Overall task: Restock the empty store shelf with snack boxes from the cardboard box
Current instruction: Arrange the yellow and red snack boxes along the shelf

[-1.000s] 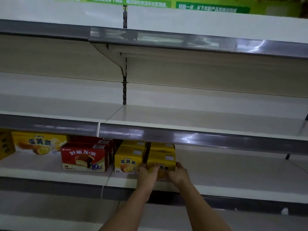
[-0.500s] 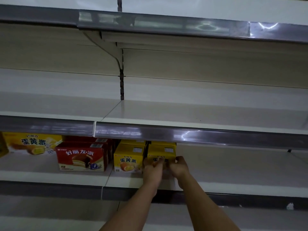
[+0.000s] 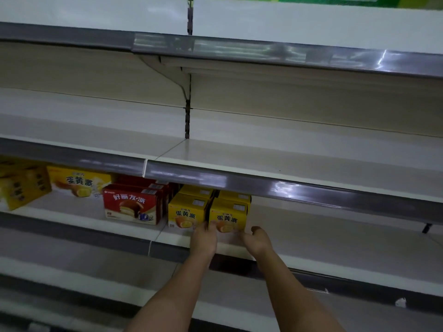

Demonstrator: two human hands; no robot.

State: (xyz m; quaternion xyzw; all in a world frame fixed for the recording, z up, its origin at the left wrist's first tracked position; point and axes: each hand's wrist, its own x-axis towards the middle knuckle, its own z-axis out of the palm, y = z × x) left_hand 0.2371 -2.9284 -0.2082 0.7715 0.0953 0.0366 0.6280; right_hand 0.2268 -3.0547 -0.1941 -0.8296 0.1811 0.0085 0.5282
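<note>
Head view looks down at my two hands at the front of the lower shelf (image 3: 323, 240), where the yellow snack box (image 3: 227, 216) stands upright at the right end of the row. My left hand (image 3: 203, 240) has its fingers stretched forward, their tips touching the box's lower left corner, right at the seam with the neighbouring yellow box (image 3: 187, 215). My right hand (image 3: 256, 240) sits just beside the box's lower right corner with its fingers loosely curled, holding nothing; whether it touches the carton I cannot tell.

The box looks like thin printed card, light and stiff enough to slide, but I judge the walls would dent under a hard squeeze. The glossy print may be a little slippery, so I would take it by the two side faces low down, or push flat on the front.

A red box (image 3: 131, 207) stands further left, with bigger yellow cartons (image 3: 79, 183) beyond it. The shelf board is smooth and pale, with plenty of bare run to the right. The shelf above (image 3: 287, 161) hangs low over the row, so headroom for lifting is tight. The cardboard box is out of sight.
</note>
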